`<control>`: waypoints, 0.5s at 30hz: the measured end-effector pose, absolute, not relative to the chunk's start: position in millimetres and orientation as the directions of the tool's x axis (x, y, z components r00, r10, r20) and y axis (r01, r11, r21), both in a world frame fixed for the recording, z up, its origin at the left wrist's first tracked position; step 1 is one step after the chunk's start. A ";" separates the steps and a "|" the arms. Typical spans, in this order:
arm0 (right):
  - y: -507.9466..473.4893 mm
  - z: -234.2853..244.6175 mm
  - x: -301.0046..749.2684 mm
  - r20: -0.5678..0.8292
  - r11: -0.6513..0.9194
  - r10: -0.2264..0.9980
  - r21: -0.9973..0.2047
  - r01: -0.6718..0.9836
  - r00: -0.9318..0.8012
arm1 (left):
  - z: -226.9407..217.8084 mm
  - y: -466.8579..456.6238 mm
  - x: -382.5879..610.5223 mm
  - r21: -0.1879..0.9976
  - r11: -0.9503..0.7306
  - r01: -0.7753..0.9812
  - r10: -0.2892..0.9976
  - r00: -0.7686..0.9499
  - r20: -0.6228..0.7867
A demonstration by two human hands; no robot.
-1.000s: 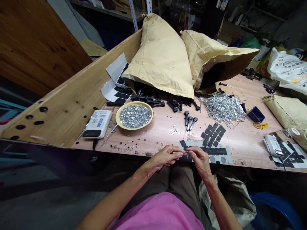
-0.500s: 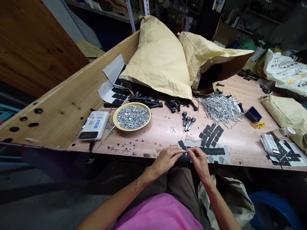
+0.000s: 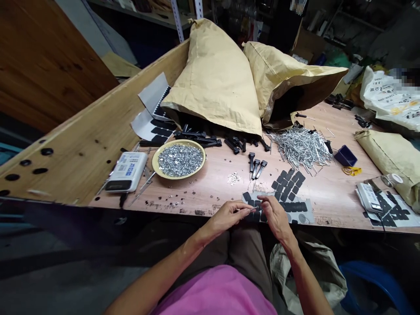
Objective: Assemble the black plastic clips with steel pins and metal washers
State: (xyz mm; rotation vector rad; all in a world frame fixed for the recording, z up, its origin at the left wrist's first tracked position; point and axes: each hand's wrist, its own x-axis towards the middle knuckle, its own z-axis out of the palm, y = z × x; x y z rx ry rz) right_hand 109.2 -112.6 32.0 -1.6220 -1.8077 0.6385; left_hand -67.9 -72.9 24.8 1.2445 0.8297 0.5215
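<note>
My left hand (image 3: 228, 217) is closed in a pinch at the table's front edge. A thin metal pin (image 3: 252, 208) pokes out past its thumb and forefinger, mostly covered by them. Just to the right, my right hand (image 3: 274, 215) has its fingers apart and nothing visible between them. Beneath and beyond both hands lies a grey backing sheet (image 3: 310, 215) with rows of black pads (image 3: 292, 206). Farther back are several black-handled pieces with thin metal shafts (image 3: 256, 166). Small metal washers (image 3: 234, 178) form a little heap to their left.
A yellow bowl (image 3: 156, 168) of small metal parts stands left, beside a white power bank (image 3: 126, 173). Behind lie large paper sacks (image 3: 219, 83) and a pile of metal pins (image 3: 302, 148). A dark blue tray (image 3: 346, 155) sits right, before a folded sack (image 3: 390, 162).
My right hand has come away from the fingertips of my left, and its fingers have spread. The left hand keeps its pinch, nearly in place.
</note>
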 end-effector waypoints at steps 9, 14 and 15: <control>-108.4 37.2 106.6 0.217 0.305 0.952 -0.573 0.761 -0.218 | 24.0 -76.8 -66.3 0.987 0.114 0.109 0.816 0.557 -0.156; -107.9 34.7 106.5 0.248 0.342 0.935 -0.446 0.827 -0.253 | 24.8 -80.7 -64.9 0.991 0.085 0.099 0.834 0.537 -0.125; -108.1 36.8 108.3 0.245 0.335 0.938 -0.449 0.829 -0.246 | 24.7 -80.5 -64.7 0.989 0.120 0.088 0.828 0.541 -0.149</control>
